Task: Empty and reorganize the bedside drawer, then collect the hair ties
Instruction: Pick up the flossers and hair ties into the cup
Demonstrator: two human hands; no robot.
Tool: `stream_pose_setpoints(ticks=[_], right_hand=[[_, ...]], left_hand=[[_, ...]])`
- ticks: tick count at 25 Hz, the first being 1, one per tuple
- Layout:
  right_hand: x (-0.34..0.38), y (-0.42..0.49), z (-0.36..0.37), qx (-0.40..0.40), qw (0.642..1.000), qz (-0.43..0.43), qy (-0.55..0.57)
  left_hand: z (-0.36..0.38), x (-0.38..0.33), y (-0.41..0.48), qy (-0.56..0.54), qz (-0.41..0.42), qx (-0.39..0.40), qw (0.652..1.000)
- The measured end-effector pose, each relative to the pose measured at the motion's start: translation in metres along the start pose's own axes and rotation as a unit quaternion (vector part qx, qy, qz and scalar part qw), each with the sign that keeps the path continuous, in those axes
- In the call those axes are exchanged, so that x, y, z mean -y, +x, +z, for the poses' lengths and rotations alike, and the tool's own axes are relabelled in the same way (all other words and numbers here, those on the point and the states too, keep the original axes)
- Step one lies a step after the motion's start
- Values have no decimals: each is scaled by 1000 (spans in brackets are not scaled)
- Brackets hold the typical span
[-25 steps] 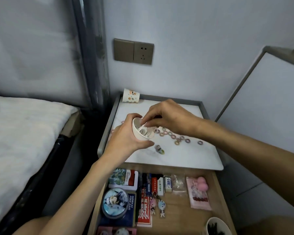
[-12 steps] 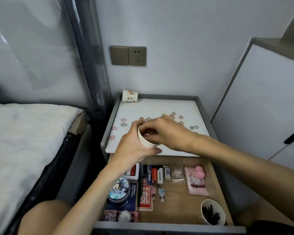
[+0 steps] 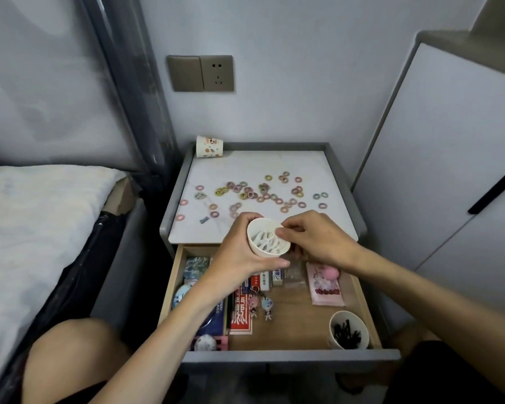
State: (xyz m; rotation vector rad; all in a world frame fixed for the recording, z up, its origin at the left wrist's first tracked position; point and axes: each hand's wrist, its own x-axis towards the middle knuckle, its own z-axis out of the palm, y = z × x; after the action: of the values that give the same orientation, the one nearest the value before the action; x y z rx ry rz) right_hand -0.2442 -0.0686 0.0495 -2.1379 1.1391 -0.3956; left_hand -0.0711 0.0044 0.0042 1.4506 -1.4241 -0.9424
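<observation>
While left grip [image 3: 237, 259] curls round the cup [image 3: 267, 239], right grip [image 3: 317, 240] pinches its rim.

Soft even indoor light, faint shadows, mild softness, wide-angle bending at the edges

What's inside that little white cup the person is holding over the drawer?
The white cup, held by the left hand, contains a tangle of thin white pieces; what they are is unclear. The right hand covers its right rim, and the pieces hide the bottom.
</observation>
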Motion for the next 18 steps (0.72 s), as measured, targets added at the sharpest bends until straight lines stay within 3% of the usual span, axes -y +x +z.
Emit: stream_pose_setpoints(ticks=[5, 10, 15, 18], right_hand=[[-42, -23, 18, -12, 996, 44, -71], [-75, -36, 24, -28, 992, 41, -113], [-95, -42, 34, 107, 989, 53, -93], [-109, -38, 32, 107, 985, 73, -115]], left_hand=[[21, 5, -13, 43, -58, 96, 993], [39, 10, -7, 177, -95, 85, 976], [66, 39, 0, 190, -131, 150, 961], [79, 58, -5, 206, -139, 175, 953]])
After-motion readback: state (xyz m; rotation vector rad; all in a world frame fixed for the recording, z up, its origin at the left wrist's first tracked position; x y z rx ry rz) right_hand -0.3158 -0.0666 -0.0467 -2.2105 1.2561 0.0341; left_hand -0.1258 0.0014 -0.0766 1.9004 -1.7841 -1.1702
